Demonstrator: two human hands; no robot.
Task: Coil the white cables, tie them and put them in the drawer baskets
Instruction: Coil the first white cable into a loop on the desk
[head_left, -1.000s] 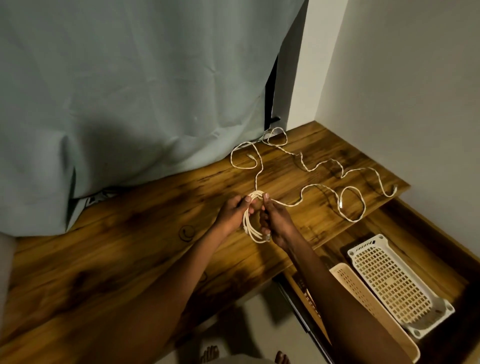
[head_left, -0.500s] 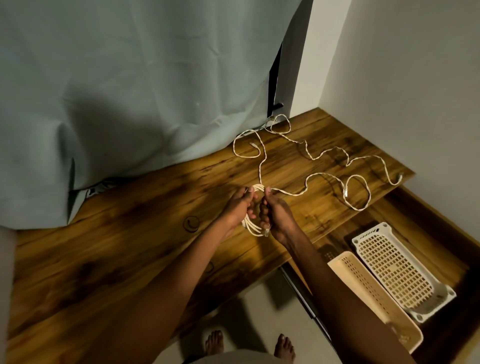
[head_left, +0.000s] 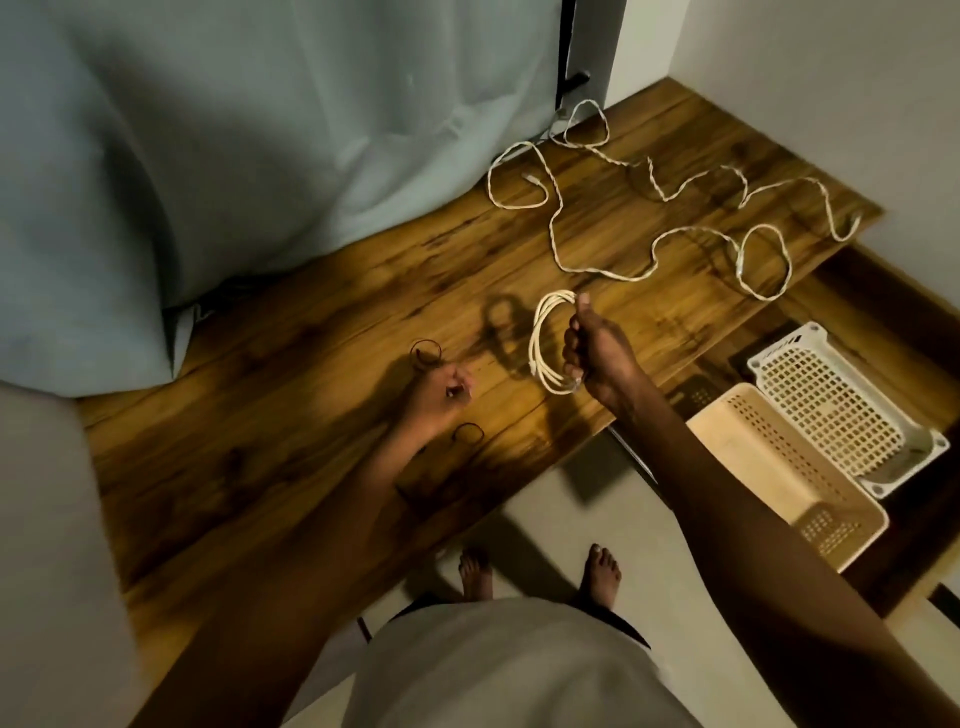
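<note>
My right hand (head_left: 597, 353) grips a small coil of white cable (head_left: 540, 335) and holds it upright just above the wooden table (head_left: 311, 415). My left hand (head_left: 439, 397) is apart from the coil, low over the table with its fingers curled; I see nothing in it. A dark elastic band (head_left: 426, 353) lies just beyond that hand, and a second band (head_left: 468, 432) lies beside the wrist. Loose white cable (head_left: 555, 228) sprawls in loops across the back right of the table. A beige basket (head_left: 727, 431) and a white basket (head_left: 769, 358) sit in the open drawer.
A pale curtain (head_left: 260, 156) hangs over the table's back left. White walls close in the right side. The open drawer (head_left: 909, 312) juts out below the table's right edge. My bare feet (head_left: 602, 571) stand on the light floor in front.
My left hand has let go of the coil and moved left and down toward the bands. The right hand alone holds the coil now. The camera has tilted down.
</note>
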